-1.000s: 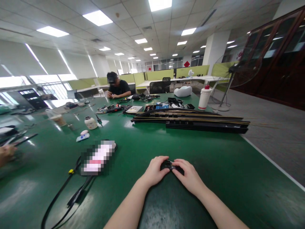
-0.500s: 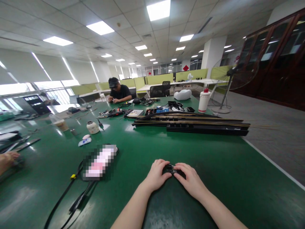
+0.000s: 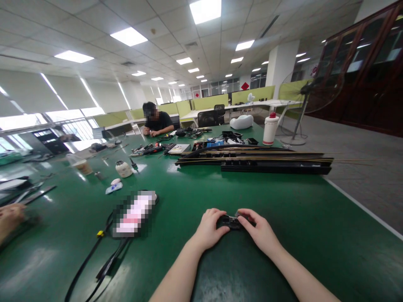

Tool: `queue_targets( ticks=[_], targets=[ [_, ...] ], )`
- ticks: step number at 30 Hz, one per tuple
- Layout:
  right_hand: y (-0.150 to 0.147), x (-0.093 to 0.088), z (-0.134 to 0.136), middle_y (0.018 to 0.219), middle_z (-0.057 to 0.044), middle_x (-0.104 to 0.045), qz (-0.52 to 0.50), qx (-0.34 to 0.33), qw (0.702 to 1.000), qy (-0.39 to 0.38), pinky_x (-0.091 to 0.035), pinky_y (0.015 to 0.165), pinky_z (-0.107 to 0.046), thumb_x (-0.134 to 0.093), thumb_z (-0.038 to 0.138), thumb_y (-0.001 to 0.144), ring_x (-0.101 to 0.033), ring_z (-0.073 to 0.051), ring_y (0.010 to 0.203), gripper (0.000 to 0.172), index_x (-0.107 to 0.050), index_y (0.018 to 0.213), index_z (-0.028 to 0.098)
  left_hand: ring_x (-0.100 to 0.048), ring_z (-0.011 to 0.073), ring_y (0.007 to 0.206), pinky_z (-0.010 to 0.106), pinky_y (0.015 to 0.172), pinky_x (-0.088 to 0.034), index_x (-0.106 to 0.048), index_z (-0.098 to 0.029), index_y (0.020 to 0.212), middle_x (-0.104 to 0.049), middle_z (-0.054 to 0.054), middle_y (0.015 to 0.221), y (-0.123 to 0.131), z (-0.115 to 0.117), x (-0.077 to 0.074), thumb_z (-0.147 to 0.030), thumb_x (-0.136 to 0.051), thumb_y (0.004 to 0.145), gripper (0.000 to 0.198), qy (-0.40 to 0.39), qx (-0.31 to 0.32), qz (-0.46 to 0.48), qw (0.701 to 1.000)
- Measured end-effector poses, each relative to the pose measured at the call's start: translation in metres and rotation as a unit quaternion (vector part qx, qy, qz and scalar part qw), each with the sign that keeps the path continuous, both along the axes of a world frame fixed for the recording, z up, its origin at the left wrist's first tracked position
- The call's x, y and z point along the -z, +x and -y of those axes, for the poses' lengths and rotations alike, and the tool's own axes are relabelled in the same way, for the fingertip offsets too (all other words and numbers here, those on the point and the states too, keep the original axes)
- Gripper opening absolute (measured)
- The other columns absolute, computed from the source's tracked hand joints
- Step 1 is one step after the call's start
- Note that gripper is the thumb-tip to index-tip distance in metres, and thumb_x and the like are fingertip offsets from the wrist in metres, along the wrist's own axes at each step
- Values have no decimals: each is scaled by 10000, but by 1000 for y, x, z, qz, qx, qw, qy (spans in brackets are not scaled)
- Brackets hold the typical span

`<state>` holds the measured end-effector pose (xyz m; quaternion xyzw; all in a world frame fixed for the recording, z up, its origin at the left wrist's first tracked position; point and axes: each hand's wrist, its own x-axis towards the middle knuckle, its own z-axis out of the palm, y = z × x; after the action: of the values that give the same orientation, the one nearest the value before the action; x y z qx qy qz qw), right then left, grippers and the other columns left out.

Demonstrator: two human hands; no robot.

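Hands [image 3: 210, 230] [image 3: 260, 231] on black part [image 3: 232, 223], table edge [image 3: 362, 208] — rightward

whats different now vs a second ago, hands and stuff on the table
The right hand has shifted to the right, away from the left hand, so more of the small black part between them shows. Whether the right fingers have let go is too small to tell. The left hand still holds the part's left end. The phone and black strips stayed put.

Open tabletop [image 3: 315, 226] rightward; black strips [image 3: 277, 168] beyond
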<state>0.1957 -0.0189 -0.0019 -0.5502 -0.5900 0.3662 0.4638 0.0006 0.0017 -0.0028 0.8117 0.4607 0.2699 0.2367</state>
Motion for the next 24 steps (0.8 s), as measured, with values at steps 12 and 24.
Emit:
queue_targets(
  ticks=[12, 24],
  targets=[
    [7, -5, -3, 931, -93, -712, -177, 83, 981, -4, -495, 873, -404, -694, 521, 612, -657, -245, 905, 440, -642, 899, 192, -485, 236, 1035, 388, 927, -385, -565, -220, 1120, -570, 56, 1083, -1, -1, 3, -248, -684, 727, 412, 7, 9, 10, 1000],
    [11, -3, -3, 948, -69, -705, -225, 127, 966, -14, -511, 828, -378, -712, 466, 606, -646, -229, 909, 429, -632, 934, 201, -497, 241, 1039, 389, 927, -389, -576, -212, 1113, -588, 60, 1087, 0, 0, 0, -247, -690, 719, 412, 12, 9, 6, 1000]
  ],
)
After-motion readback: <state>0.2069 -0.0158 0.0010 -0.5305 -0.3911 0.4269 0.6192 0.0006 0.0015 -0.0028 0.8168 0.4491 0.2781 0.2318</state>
